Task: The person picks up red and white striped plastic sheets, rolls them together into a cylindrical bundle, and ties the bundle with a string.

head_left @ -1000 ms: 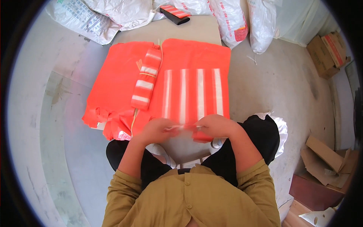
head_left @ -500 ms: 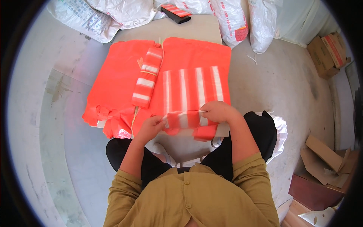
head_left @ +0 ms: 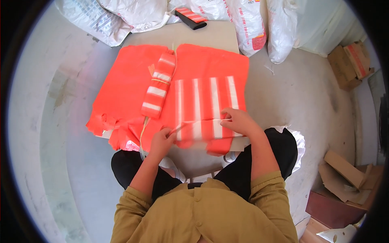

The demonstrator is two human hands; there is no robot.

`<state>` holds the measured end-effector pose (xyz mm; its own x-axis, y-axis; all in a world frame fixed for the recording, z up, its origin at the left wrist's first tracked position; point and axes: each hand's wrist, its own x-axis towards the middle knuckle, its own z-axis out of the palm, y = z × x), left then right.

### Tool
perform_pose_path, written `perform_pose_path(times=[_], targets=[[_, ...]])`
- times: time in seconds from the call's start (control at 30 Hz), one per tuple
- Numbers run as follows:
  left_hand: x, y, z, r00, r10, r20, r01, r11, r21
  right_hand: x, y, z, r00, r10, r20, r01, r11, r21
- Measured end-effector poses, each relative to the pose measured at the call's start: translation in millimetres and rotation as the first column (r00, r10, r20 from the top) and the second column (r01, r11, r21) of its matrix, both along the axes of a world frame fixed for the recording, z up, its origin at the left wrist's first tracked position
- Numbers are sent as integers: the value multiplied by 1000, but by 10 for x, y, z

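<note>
A thin orange-red sheet with white stripes (head_left: 204,97) lies on the right part of a larger orange-red stack (head_left: 121,81); its near part is folded over in a crosswise crease. My left hand (head_left: 163,139) is closed at the near left corner of the striped sheet, fingers pinched on its edge. Over the right end of the crease, my right hand (head_left: 240,121) has thumb and forefinger parted, touching the sheet. Left of the sheet rests a folded striped bundle (head_left: 159,87), bound with a yellowish band.
A beige board (head_left: 206,34) lies under the stack. At its far edge sits a black item with a striped top (head_left: 190,18). Stuffed white sacks (head_left: 247,24) line the back. Cardboard boxes (head_left: 349,65) stand far right, with opened cardboard (head_left: 344,174) nearer.
My right hand has shifted slightly right along the crease, and its thumb and forefinger have parted. My left hand stays at the corner. The whole view has shifted slightly.
</note>
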<state>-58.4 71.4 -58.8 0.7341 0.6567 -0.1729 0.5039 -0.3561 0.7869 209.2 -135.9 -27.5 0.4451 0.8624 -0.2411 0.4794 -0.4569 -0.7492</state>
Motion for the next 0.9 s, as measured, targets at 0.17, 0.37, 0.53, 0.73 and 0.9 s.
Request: perform_pose_path(times=[0.17,0.37,0.53,0.73,0.9], targets=[[94,-163,173,995,98,13,-96,991,-95,161,-434,-80,955,-160,-251,157,987,-33],[84,-137,70,984,153,90,-142,983,-118,106,-661,-389,979,-137,-153,147,988,56],[157,-174,143,975,194,107,-166,960,-227,49,-646,-504,937,-248,-248,276,957,86],[145,-136,-10,954,278,114,-237,930,-282,-49,-579,-581,951,-300,-76,308,939,151],[126,-143,-40,951,283,125,-242,932,-269,-6,-694,-515,955,-233,-184,262,952,155]])
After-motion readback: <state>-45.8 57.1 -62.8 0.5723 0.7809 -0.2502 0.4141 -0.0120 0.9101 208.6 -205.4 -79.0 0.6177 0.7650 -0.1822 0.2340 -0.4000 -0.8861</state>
